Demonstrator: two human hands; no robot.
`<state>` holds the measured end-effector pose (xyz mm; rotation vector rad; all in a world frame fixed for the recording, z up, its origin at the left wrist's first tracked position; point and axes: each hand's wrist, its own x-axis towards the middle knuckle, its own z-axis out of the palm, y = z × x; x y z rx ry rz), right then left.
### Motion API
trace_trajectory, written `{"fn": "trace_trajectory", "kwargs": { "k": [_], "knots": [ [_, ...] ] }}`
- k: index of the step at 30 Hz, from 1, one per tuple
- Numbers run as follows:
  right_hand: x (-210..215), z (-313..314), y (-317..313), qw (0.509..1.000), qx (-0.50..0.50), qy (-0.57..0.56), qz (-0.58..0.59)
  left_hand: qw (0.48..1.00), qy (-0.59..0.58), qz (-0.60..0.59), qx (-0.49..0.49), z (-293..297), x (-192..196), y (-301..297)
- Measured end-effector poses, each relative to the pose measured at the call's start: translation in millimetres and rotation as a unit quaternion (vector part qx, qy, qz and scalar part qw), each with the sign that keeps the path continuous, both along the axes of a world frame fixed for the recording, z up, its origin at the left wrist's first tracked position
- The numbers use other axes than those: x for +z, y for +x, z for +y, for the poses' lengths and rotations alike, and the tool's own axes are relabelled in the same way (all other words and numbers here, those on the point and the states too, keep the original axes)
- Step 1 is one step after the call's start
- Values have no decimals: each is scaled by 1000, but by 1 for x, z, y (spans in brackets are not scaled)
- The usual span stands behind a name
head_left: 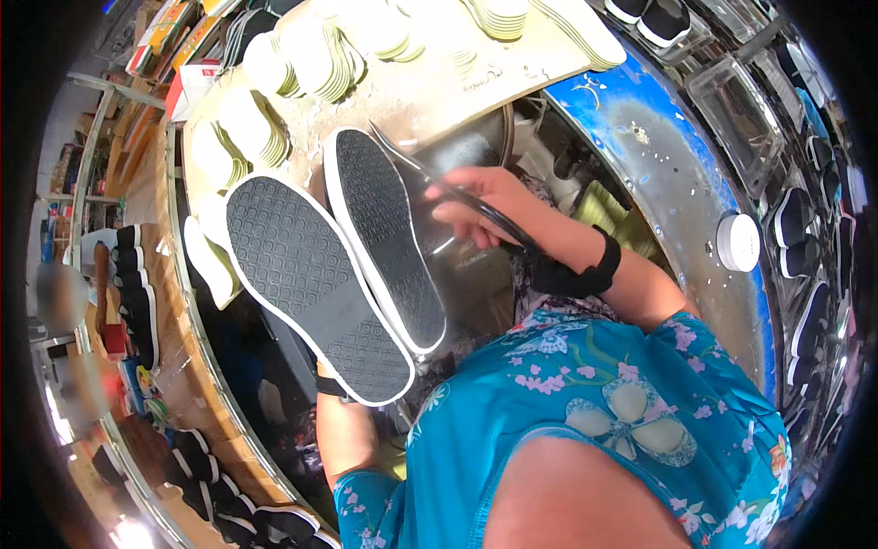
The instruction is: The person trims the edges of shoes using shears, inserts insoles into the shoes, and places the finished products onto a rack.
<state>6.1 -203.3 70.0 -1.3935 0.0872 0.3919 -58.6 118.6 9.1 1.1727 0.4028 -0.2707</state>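
We sit at a pale table (457, 96) bearing stacked insoles (334, 69). Just before it is the pair of shoes (311, 274), soles toward us, side by side. Our right hand (501, 190) is closed around a dark-handled tool (498, 218). We seem to be working over the soles; the next move calls for a steady pair. The shoes hide our left hand, so we cannot tell its grip; the tool's type is unclear.
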Motion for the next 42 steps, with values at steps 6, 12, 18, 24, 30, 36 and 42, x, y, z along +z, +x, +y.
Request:
{"fn": "trace_trajectory", "kwargs": {
  "k": [6, 12, 18, 24, 30, 36, 42],
  "knots": [
    [-6, -19, -7, 997, -63, 45, -12, 998, 26, -7, -53, -36, 19, 34],
    [-27, -34, -13, 991, -74, 108, 19, 994, 44, -12, -98, -75, 26, 62],
    [-40, -14, -12, 990, -98, 104, -7, 993, 40, -13, -113, -108, 21, 82],
    [-47, -23, -12, 959, -241, 121, -84, 568, 669, -431, -211, -196, 45, 95],
    [-3, -16, -24, 944, -195, 121, -236, 698, 578, -363, -215, -180, 112, 70],
    [10, -75, -22, 968, -228, -11, -105, 658, 674, -311, -132, -67, 102, 84],
    [-27, -206, -70, 677, -301, -666, 80, 642, 701, -250, -184, -54, 22, 101]
  ]
}}
